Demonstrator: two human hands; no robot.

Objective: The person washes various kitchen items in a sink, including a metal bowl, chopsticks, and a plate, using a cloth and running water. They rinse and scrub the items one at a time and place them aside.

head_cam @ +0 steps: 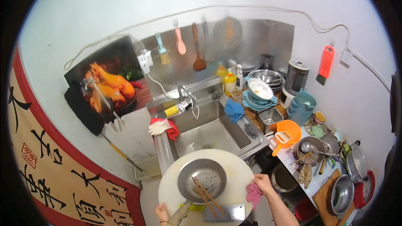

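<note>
A round white cutting board (238, 166) is held in front of the sink by both of my hands. My left hand (161, 213) grips its lower left edge, beside a knobbly, pale brown root-like piece (179, 215). On the right edge my right hand (263, 184) is closed, with a pink cloth (253, 193) hanging just beneath the fingers. The board carries a stainless steel bowl (185, 180) with dark bits inside. A pair of wooden chopsticks (204, 191) leans across the bowl's rim. Below them lies a cleaver (232, 212), near a yellow-green item (196, 207) that is partly hidden.
Beyond the board is a stainless steel sink (213, 131) with a faucet (185, 92). Gloves (159, 127) and a blue cloth (234, 110) hang over its rims. Right of it, a crowded counter holds an orange strainer (290, 131), pots and a wooden board (325, 191). A metal pot (284, 177) stands underneath.
</note>
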